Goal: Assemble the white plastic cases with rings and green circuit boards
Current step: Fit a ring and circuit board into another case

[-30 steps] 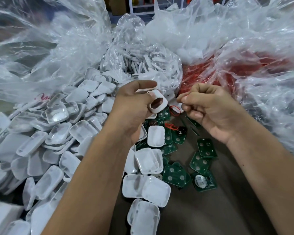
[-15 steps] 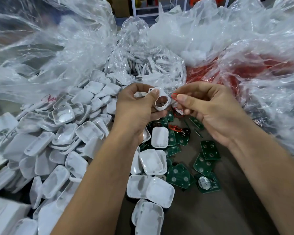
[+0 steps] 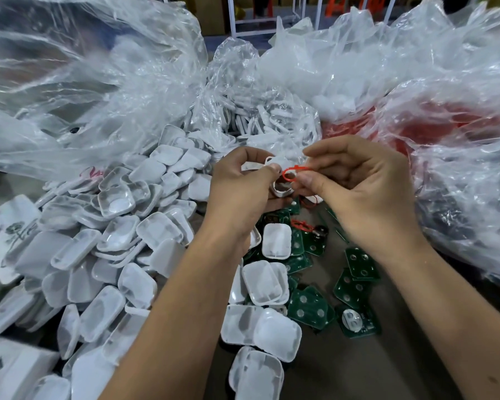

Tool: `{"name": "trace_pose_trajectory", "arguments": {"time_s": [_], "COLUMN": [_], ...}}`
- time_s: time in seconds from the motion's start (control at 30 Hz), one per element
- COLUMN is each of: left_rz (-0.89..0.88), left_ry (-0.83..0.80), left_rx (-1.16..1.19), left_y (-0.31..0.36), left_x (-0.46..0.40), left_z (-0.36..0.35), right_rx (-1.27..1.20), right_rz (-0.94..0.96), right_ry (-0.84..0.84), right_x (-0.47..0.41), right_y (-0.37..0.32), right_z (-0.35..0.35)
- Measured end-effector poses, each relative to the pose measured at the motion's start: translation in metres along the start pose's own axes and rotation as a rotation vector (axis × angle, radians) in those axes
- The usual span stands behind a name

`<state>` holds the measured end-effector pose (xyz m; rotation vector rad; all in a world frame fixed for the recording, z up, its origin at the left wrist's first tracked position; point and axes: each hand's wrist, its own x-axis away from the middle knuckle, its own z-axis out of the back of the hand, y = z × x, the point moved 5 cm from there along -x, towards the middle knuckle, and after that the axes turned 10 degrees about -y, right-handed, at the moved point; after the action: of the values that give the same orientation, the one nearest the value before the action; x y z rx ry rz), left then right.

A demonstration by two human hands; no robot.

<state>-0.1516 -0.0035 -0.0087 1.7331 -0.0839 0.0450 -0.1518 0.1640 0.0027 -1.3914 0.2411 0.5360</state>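
My left hand [image 3: 240,186] grips small white rounded-square plastic case [image 3: 280,189], fingers curled round it, open side toward my right. My right hand [image 3: 358,183] pinches thin orange-red plastic ring [image 3: 290,174] between thumb and forefinger, ring touching case rim. Both held above brown table [image 3: 358,370]. Beneath hands: scattered green square circuit boards [image 3: 309,310], some under loose white cases. Big heap of white case shells [image 3: 113,241] at left. Crumpled clear plastic bags [image 3: 98,82] behind; one at right shows red contents.
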Motion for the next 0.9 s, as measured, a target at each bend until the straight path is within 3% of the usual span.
{"name": "trace_pose_trajectory", "arguments": {"time_s": [0.13, 0.3, 0.53, 0.73, 0.9], "left_rz": [0.004, -0.004, 0.015, 0.031, 0.048], "left_ry": [-0.006, 0.006, 0.019, 0.000, -0.043], "left_rx": [0.003, -0.004, 0.028, 0.126, 0.194], "left_y": [0.002, 0.005, 0.005, 0.005, 0.008], "left_x": [0.001, 0.001, 0.001, 0.003, 0.005], "left_z": [-0.001, 0.000, 0.002, -0.002, -0.005], "right_rx": [0.202, 0.212, 0.087, -0.058, -0.376], "right_rz": [0.127, 0.177, 0.001, -0.116, -0.254], "right_ry": [0.036, 0.011, 0.110, 0.082, 0.038], "right_x": [0.005, 0.006, 0.000, -0.004, -0.004], "right_y": [-0.011, -0.015, 0.000, 0.009, 0.014], "right_z": [-0.006, -0.011, 0.003, 0.007, 0.005]}}
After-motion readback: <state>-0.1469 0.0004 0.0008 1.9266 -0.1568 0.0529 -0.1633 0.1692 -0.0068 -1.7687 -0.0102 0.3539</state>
